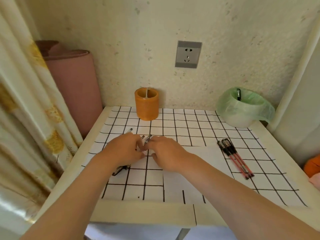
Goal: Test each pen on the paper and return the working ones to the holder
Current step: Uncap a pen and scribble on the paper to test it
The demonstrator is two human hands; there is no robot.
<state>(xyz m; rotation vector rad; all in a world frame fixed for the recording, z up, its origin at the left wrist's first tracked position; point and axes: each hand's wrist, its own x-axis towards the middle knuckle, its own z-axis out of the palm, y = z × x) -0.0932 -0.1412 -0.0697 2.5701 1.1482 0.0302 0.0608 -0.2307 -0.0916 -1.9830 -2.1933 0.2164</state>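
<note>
Orange and cylindrical, the waxy-looking pen holder [146,104] is standing at the back of the white black-gridded tablecloth [190,134], well apart from the hands. Both hands are meeting over a bunch of clear plastic pens [148,137] with dark tips, left of centre. The left hand [123,149] is curling its fingers down around the bunch, thumb tucked underneath. The right hand [166,153] is doing the same from the other side, its fingertips closing on a barrel. Which single pen each is pinching cannot be told.

A plain white sheet of paper [199,158] is lying just beside the right wrist. Three red pens with black caps [237,160] are lying together further right, and a white bin lined with a green bag [242,108] is holding one black pen [238,94].

The person seems to be picking out or uncapping the next pen for testing. The next move is likely calling for freeing one pen from the bunch and bringing its tip across to the paper.
</note>
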